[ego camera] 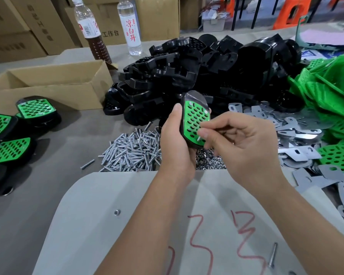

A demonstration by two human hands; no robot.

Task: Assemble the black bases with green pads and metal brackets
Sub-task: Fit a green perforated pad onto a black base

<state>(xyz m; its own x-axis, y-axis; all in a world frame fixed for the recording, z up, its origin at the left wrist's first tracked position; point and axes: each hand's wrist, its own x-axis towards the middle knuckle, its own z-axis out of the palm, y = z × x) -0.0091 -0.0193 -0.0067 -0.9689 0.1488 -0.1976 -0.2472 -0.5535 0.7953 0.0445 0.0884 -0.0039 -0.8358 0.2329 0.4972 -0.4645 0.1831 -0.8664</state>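
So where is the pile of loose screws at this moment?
In the head view, the pile of screws lies on the table left of centre, just left of the left hand, in front of the heap of black bases.

left hand (pixel 174 141) curled in a grip, thumb up; right hand (pixel 244 147) beside it, fingertips (pixel 204 133) pinched together.

- Black base (pixel 184 124): held upright, green pad (pixel 195 121) seated on its face, just in front of the black base pile (pixel 197 76).
- Metal brackets (pixel 298 135): loose heap, right of that pile.
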